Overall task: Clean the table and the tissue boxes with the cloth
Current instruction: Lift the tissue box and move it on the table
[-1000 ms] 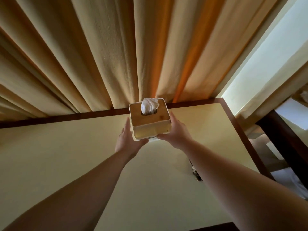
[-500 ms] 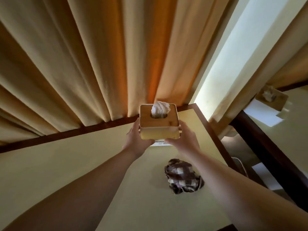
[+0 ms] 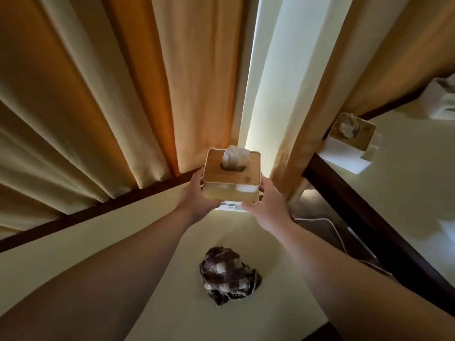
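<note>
A square tissue box [image 3: 231,178] with a wooden lid and a white tissue sticking out is at the far right corner of the cream table [image 3: 73,247]. My left hand [image 3: 197,200] grips its left side and my right hand [image 3: 267,205] grips its right side. The box's base is hidden by my hands, so I cannot tell whether it rests on the table. A crumpled brown checked cloth [image 3: 227,275] lies on the table nearer to me, between my forearms.
Beige and orange curtains [image 3: 123,94] hang right behind the table's dark wooden edge. A second table [image 3: 413,193] stands to the right with another wooden-lidded tissue box [image 3: 352,134] and a white box [image 3: 443,99]. A white cable [image 3: 327,225] runs in the gap between the tables.
Both hands have carried the tissue box rightward along the back edge to the table's far right corner. The view has swung right, bringing the cloth and the second table into sight.
</note>
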Tool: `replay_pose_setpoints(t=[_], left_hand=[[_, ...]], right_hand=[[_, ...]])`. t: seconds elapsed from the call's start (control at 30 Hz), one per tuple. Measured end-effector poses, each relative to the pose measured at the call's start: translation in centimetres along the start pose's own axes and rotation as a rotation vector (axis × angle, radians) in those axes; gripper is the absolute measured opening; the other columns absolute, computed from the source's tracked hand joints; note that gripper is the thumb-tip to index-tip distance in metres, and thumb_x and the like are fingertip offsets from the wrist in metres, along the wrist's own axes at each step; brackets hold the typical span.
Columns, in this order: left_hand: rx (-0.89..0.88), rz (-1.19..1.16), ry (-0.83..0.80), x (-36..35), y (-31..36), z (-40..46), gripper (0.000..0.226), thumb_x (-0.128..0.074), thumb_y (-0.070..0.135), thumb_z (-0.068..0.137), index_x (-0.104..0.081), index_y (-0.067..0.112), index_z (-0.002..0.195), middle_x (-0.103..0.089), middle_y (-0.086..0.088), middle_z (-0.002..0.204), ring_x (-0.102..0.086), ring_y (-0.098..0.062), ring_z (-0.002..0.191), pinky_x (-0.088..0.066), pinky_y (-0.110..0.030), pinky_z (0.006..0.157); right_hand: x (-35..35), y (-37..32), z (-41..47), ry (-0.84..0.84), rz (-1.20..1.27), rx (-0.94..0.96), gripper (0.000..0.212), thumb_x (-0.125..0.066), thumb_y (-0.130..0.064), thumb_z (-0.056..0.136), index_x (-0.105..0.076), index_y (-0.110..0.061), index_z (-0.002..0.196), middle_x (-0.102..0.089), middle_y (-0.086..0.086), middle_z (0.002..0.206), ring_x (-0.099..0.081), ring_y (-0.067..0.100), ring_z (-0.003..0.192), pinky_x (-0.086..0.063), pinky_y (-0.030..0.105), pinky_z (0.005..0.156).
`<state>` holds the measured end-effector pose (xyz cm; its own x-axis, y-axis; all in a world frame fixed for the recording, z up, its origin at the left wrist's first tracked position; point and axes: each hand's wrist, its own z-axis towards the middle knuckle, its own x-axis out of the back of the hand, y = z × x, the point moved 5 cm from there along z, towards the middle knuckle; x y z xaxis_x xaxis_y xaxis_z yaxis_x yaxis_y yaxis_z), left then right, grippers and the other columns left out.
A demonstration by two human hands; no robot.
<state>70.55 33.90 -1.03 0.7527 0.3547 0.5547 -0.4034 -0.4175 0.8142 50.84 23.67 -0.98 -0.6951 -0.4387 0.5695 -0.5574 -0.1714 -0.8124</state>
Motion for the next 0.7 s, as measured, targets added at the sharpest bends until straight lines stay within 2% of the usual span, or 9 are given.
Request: replay_pose_setpoints(t=[0.07, 0.17, 0.23, 0.33, 0.43, 0.53, 0.6, 0.7], left_hand=[[0.001, 0.011, 0.015, 0.2, -0.3, 0.2, 0.108, -0.091, 0.023, 0.07, -0.029, 0.03, 0.159, -0.059, 0.001, 0.138, -0.058, -0.022, 0.122, -0.052, -0.041, 0.101], [0.011, 0.035, 0.022, 0.5, -0.7, 0.1, 0.109, -0.09, 0.025, 0.07, -0.028, 0.031, 0.159, -0.058, 0.0, 0.14, -0.057, -0.023, 0.124, -0.05, -0.037, 0.099], [0.024, 0.041, 0.012, 0.6, -0.9, 0.0, 0.111, -0.091, 0.026, 0.069, -0.027, 0.032, 0.159, -0.056, -0.001, 0.142, -0.056, -0.024, 0.127, -0.05, -0.039, 0.101], [0.041, 0.051, -0.004, 0.8, -1.0, 0.0, 0.116, -0.089, 0.039, 0.062, -0.024, 0.036, 0.159, -0.054, -0.001, 0.146, -0.054, -0.025, 0.129, -0.051, -0.049, 0.105], [0.049, 0.071, -0.034, 1.0, -1.3, 0.0, 0.126, -0.084, 0.051, 0.051, -0.019, 0.042, 0.159, -0.053, 0.001, 0.147, -0.054, -0.024, 0.131, -0.051, -0.048, 0.105], [0.095, 0.113, -0.047, 0.9, -2.0, -0.6, 0.129, -0.09, 0.038, 0.064, -0.01, 0.03, 0.164, -0.042, -0.004, 0.159, -0.044, -0.025, 0.143, -0.043, -0.047, 0.114], [0.146, 0.157, -0.007, 0.9, -3.0, -1.9, 0.117, -0.089, 0.03, 0.076, -0.014, 0.02, 0.165, -0.039, -0.007, 0.16, -0.042, -0.027, 0.144, -0.041, -0.045, 0.114], [0.13, 0.223, 0.024, 0.9, -4.3, -5.3, 0.086, -0.082, 0.029, 0.083, -0.037, 0.016, 0.155, -0.046, -0.008, 0.152, -0.047, -0.027, 0.138, -0.041, -0.037, 0.109]], right_hand=[[-0.4, -0.1, 0.1, -0.005, 0.008, 0.013, 0.075, -0.088, -0.022, 0.081, -0.048, -0.03, 0.144, -0.058, -0.018, 0.117, -0.062, 0.006, 0.102, -0.05, 0.012, 0.077], [-1.2, 0.2, -0.3, -0.018, -0.004, 0.01, 0.074, -0.087, -0.029, 0.08, -0.047, -0.035, 0.142, -0.059, -0.01, 0.121, -0.065, 0.014, 0.102, -0.06, 0.036, 0.085], [-1.4, 0.4, -0.6, -0.019, -0.012, 0.009, 0.076, -0.087, -0.031, 0.079, -0.045, -0.038, 0.142, -0.058, -0.01, 0.122, -0.065, 0.012, 0.1, -0.062, 0.04, 0.084], [-1.5, 0.6, -0.6, -0.027, -0.003, 0.007, 0.082, -0.087, -0.032, 0.078, -0.04, -0.041, 0.145, -0.058, -0.011, 0.123, -0.065, 0.013, 0.103, -0.062, 0.041, 0.085], [-1.2, 0.4, -0.6, -0.054, -0.029, 0.003, 0.085, -0.087, -0.034, 0.078, -0.037, -0.039, 0.148, -0.058, -0.01, 0.124, -0.065, 0.016, 0.106, -0.061, 0.043, 0.087], [-0.7, 0.4, -1.5, -0.078, -0.114, -0.024, 0.091, -0.084, -0.038, 0.084, -0.031, -0.026, 0.158, -0.053, -0.006, 0.133, -0.058, 0.02, 0.122, -0.055, 0.042, 0.1], [-0.2, 0.9, -2.8, -0.057, -0.174, -0.066, 0.089, -0.078, -0.041, 0.089, -0.03, -0.021, 0.161, -0.051, -0.001, 0.143, -0.054, 0.021, 0.129, -0.053, 0.039, 0.102], [-0.3, 1.3, -6.1, -0.061, -0.327, 0.001, 0.06, -0.068, -0.042, 0.095, -0.05, -0.02, 0.148, -0.058, -0.001, 0.136, -0.058, 0.019, 0.121, -0.053, 0.034, 0.095]])
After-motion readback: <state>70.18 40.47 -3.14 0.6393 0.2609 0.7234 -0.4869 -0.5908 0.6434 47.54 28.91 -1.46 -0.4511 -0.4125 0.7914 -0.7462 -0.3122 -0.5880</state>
